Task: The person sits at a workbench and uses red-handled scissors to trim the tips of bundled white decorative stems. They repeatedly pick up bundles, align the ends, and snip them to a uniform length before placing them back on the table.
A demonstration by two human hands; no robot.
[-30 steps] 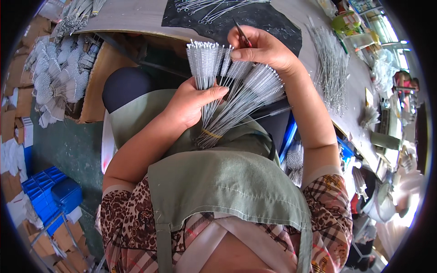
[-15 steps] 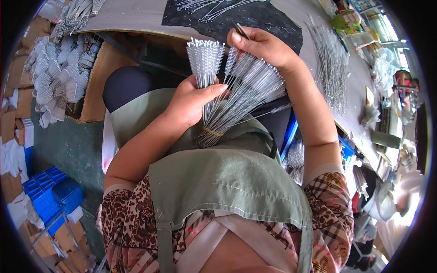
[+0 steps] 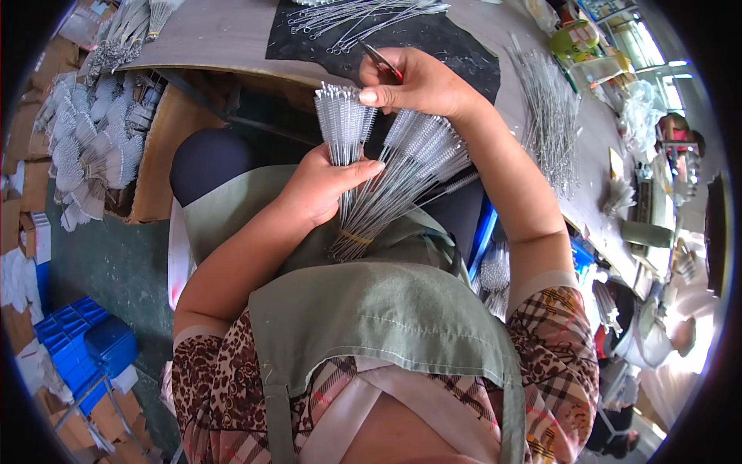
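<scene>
My left hand (image 3: 325,182) is wrapped round part of a bundle of thin wire straw brushes (image 3: 421,147), its thumb across the stems. A yellow band (image 3: 355,237) ties the lower ends together over my lap. The brushes fan into an upright left cluster (image 3: 340,116) and a wider part leaning right. At the top right of the upright cluster is my right hand (image 3: 410,83), thumb and finger at the bristle tips. Its curled fingers grip a small pointed metal tool (image 3: 379,56) with a red part; its exact kind is unclear.
Wire brushes with looped ends (image 3: 363,19) lie on a black mat (image 3: 456,54) on the table ahead. More loose brushes (image 3: 550,116) are spread to the right. A cardboard box (image 3: 158,155) beside my left knee holds bundled brushes (image 3: 97,147). Blue crates (image 3: 73,332) stand at lower left.
My right hand has moved left and slightly down, from above the gap between the clusters to the upright cluster's tips. My left hand keeps its hold; the view has shifted a little.
</scene>
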